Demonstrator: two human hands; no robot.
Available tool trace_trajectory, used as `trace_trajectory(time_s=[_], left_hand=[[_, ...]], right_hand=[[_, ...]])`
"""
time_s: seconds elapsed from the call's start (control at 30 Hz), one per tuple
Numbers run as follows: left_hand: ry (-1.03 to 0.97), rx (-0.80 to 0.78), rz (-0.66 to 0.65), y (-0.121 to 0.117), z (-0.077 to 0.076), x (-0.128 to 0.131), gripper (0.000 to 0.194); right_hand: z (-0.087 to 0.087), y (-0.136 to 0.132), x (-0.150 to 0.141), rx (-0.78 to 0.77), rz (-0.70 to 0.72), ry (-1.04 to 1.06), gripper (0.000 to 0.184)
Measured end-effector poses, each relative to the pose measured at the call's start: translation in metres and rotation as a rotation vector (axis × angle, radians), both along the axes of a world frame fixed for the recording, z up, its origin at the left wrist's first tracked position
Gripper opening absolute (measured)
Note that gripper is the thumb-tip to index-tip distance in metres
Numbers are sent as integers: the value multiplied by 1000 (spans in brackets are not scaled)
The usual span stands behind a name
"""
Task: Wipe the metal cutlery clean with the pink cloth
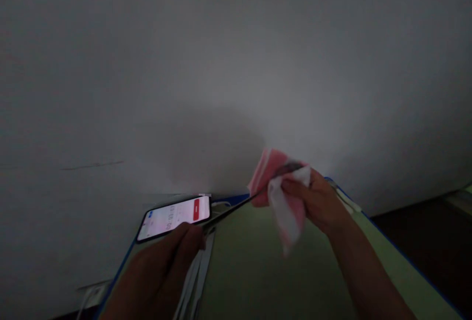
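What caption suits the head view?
Left hand grips a thin dark implement; right hand holds a pink-and-white cloth at its far end, above a green table.

The tabletop stands before the wall, with the phone at its far left corner and a cable just right of the phone. Strips lie nearer, beside the left grip. Above the tabletop, a rod runs from the left grip rightward to the cloth in the right grip.
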State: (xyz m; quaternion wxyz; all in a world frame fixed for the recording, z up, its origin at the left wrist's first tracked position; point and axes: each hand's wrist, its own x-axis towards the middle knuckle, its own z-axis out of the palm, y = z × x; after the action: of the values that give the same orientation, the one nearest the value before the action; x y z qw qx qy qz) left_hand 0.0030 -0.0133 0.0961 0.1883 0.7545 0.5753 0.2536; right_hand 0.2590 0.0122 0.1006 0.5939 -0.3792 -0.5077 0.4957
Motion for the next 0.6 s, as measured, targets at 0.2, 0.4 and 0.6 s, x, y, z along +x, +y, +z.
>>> trace_trajectory(time_s=[0.2,0.4,0.6], left_hand=[[-5,39,1,6,-2,-8,37],[60,6,-29,-3,-17,-13,37],[35,87,-21,-20,-10,-10,31]], right_hand=[[27,-26,20,234,256,-819,20],[32,-30,24,275,213,-1000,19],[36,-47,31,206,324,-1105,21]])
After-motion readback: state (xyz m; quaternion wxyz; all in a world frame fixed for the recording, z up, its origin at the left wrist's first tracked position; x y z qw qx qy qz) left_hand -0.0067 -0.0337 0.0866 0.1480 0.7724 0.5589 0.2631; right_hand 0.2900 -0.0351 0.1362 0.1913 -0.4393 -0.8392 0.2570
